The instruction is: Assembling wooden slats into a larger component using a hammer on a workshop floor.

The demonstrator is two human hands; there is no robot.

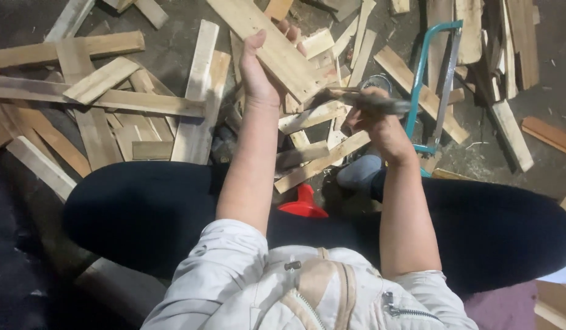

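Head view: left hand (258, 70) clamps its fingers round a wooden plank (267, 43), right hand (374, 119) fists tight on a hammer (371, 102), teal hacksaw (436, 85) just beside.

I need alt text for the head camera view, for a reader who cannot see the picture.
Seen from above, a seated person's left hand holds up a flat wooden board while the right hand grips a dark tool. Wood offcuts litter the floor, with a teal-framed hacksaw lying at right.
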